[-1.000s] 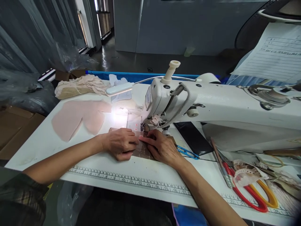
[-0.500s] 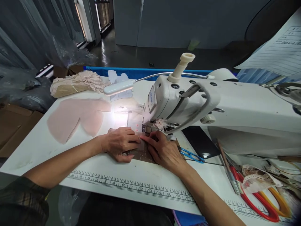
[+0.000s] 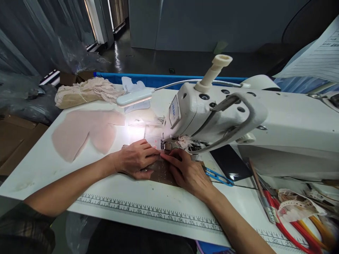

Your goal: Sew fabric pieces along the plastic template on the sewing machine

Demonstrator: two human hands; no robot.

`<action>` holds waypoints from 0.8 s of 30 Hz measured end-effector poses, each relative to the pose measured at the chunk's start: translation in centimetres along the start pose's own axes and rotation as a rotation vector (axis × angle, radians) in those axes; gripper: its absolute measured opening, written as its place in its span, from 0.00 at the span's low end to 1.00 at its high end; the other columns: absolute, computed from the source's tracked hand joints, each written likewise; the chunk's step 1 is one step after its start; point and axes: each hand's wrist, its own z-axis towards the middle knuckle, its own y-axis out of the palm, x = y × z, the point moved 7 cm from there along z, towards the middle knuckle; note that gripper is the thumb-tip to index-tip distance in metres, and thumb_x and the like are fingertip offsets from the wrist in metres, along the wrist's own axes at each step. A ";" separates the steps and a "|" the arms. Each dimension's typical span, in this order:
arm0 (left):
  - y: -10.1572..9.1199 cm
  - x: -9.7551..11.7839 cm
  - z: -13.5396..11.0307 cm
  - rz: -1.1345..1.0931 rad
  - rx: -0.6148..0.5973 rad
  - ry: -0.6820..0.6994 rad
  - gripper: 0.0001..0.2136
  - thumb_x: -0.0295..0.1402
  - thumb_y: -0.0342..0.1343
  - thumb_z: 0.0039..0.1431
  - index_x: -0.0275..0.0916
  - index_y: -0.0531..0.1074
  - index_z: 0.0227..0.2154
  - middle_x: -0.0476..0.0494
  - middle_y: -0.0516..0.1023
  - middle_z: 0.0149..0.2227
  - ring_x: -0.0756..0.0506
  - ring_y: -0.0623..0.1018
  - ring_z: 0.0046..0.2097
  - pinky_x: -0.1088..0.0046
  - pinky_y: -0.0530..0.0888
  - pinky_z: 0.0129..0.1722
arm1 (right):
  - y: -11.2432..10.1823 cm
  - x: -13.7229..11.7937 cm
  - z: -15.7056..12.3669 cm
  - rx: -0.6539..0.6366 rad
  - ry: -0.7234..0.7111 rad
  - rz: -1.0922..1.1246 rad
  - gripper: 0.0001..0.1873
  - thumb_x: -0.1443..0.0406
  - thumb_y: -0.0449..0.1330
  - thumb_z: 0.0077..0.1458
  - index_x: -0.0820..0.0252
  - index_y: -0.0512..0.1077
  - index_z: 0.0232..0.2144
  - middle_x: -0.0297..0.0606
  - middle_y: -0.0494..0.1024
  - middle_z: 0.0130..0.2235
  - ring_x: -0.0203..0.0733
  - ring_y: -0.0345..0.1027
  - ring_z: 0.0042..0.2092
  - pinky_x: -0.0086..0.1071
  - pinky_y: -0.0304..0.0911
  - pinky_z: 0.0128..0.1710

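Note:
Thin pale, nearly see-through fabric [image 3: 153,132] with small red marks lies at the presser foot [image 3: 162,145] of a white sewing machine [image 3: 194,109]. My left hand [image 3: 137,158] is closed on its near edge, left of the foot, fingers bent and thumb tucked below. Close by on the right, my right hand [image 3: 186,171] pinches the same edge, its index finger pointing toward the left fingertips. Both hands rest over a brown plate [image 3: 164,173]. How far the cloth runs under the fingers is hidden.
A lit lamp [image 3: 135,97] shines on the sewing spot. Cut pink pieces [image 3: 87,130] and a lace bundle [image 3: 88,92] lie left. On the right are blue thread snips [image 3: 219,176], a black phone [image 3: 230,163] and red-handled scissors [image 3: 288,229]. A ruler strip [image 3: 148,211] follows the front edge.
The fabric has slid away from me at the foot, baring more of the brown plate. My left hand has shifted slightly forward with it. The view has moved a little.

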 end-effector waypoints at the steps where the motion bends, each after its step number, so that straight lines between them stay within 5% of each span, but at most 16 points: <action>1: 0.0 0.0 0.0 0.006 -0.009 -0.006 0.16 0.36 0.50 0.58 0.30 0.74 0.42 0.34 0.78 0.44 0.41 0.74 0.36 0.61 0.70 0.35 | -0.1 0.0 0.0 0.004 0.000 0.021 0.21 0.69 0.53 0.61 0.51 0.74 0.54 0.45 0.78 0.43 0.46 0.73 0.38 0.31 0.66 0.28; 8: 0.6 -0.6 0.1 0.016 -0.077 -0.078 0.18 0.37 0.49 0.60 0.30 0.72 0.47 0.33 0.76 0.48 0.40 0.74 0.39 0.61 0.71 0.40 | 0.0 0.0 -0.1 0.025 0.019 -0.031 0.21 0.67 0.52 0.62 0.50 0.74 0.54 0.44 0.79 0.42 0.44 0.73 0.35 0.28 0.64 0.23; 16: 0.7 -1.3 0.2 0.027 -0.132 -0.133 0.21 0.40 0.50 0.60 0.28 0.71 0.48 0.32 0.74 0.49 0.40 0.73 0.40 0.60 0.70 0.40 | 0.3 -0.1 0.2 0.041 0.006 -0.080 0.21 0.68 0.51 0.61 0.57 0.73 0.55 0.48 0.78 0.42 0.46 0.73 0.35 0.35 0.71 0.31; 24: 0.8 -1.9 0.6 0.024 -0.143 -0.132 0.20 0.39 0.49 0.61 0.29 0.70 0.48 0.32 0.73 0.49 0.40 0.73 0.42 0.60 0.70 0.41 | -0.8 2.0 0.0 0.018 0.173 0.354 0.19 0.64 0.50 0.63 0.55 0.75 0.51 0.44 0.77 0.47 0.46 0.75 0.44 0.37 0.72 0.43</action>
